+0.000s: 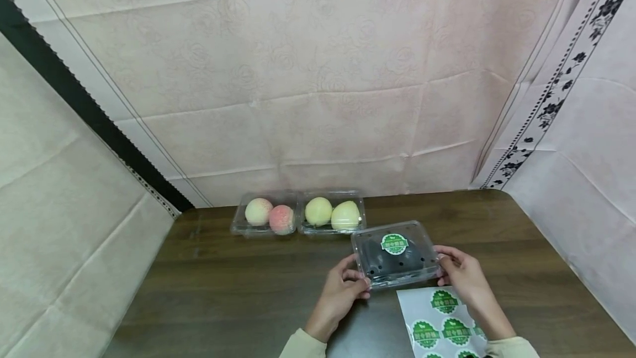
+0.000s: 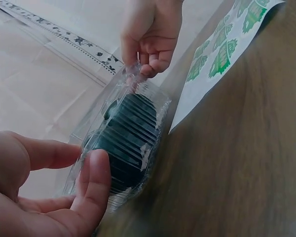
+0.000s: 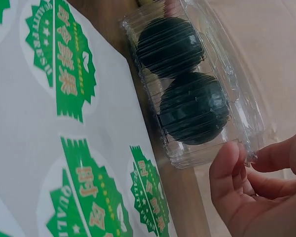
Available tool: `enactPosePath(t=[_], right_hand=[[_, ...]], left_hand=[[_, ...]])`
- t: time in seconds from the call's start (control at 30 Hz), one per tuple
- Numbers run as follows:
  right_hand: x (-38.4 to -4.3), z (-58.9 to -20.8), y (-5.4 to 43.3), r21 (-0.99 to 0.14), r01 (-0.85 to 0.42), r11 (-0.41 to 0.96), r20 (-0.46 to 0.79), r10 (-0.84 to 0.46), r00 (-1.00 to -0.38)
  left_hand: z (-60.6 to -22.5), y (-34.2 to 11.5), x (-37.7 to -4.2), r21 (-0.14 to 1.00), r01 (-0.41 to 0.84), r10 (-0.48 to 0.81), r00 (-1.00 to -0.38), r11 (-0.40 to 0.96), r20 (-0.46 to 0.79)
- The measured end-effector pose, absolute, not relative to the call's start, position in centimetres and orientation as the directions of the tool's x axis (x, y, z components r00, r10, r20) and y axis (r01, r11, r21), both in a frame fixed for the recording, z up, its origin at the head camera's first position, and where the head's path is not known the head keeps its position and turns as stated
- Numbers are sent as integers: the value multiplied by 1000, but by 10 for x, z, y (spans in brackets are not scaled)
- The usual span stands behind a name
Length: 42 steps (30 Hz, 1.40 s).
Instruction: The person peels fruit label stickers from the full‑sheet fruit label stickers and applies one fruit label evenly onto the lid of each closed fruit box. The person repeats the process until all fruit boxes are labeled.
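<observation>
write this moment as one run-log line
left grip, right grip: hold stickered clamshell | inside: two dark round fruits | nearby: sticker sheet

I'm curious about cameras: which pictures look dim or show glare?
Head view: pale cloth brightly lit, glints on the clear box; left wrist view: dimmer, table looking soft; right wrist view: also dim, pale reflections on the box.

The head view looks forward and down from well back above the brown wood-grain table (image 1: 223, 303), facing the cream patterned cloth backdrop (image 1: 323, 70). The tilted left wrist view looks from close by the bare left hand (image 1: 343, 291) along the clear plastic box (image 1: 402, 279) toward the bare right hand (image 1: 464, 278). The tilted right wrist view looks from close over the white paper sheet with green stickers (image 1: 414, 300) at that box's side, and all three share box, sheet and right hand.
</observation>
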State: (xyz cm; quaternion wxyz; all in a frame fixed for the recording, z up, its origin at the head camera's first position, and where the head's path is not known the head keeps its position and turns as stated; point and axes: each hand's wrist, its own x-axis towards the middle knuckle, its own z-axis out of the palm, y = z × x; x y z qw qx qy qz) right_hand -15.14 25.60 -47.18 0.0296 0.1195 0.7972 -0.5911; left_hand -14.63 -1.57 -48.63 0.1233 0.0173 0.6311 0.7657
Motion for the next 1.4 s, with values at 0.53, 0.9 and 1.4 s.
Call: enactPosePath(t=[0.53,0.9,1.4], right_hand=[[-154,-475,273,-914,286,288,-236,197,-952],[-154,-479,278,-926,282,252,-234,207,-950],[-166,-484,280,-929,303,211,-254,229,-940]], left_hand=[[-489,3,-152,969,-176,233,-963,-176,-133],[-491,13,-160,971,-164,214,-969,-175,-125],[-497,22,-175,944,-287,188,-948,-163,-256]])
